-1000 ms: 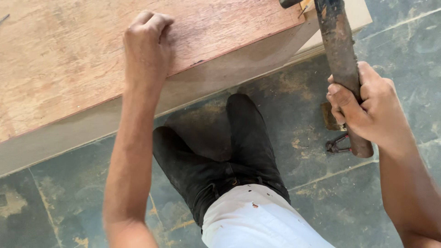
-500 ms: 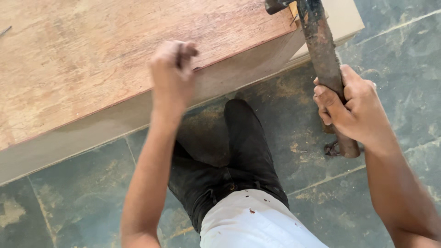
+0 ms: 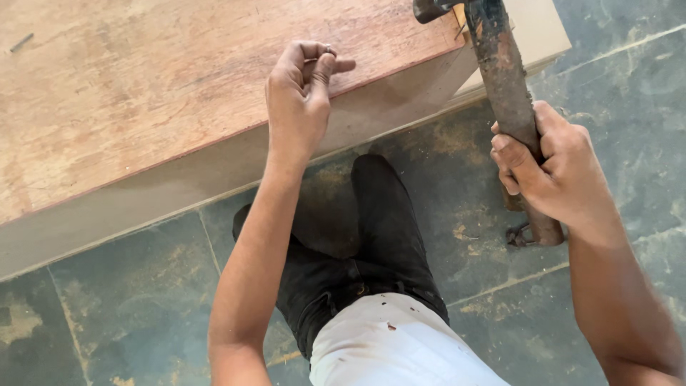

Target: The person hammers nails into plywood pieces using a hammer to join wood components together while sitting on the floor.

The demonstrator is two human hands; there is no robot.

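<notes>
Reddish-brown plywood forms a board (image 3: 164, 93) that is seen from the head camera, lying flat across the upper left of the view with its pale edge facing the person. The left hand (image 3: 300, 100) is held over the board's near edge, just above the surface, with the fingers curled in and the thumb pressed against the forefinger; something small and thin appears to be pinched there, but what it is cannot be told. Well to the right of that hand, the right hand (image 3: 554, 168) is clenched around the rusty brown handle of a hammer (image 3: 509, 93). The handle is gripped low down, and the dark metal head is raised above the hand, at the top edge of the view, over the board's far right corner. Below and between both hands, the person's legs in dark trousers (image 3: 357, 243) and a white shirt (image 3: 400, 343) are seen, above a floor (image 3: 128, 307) of grey-green stone tiles.
</notes>
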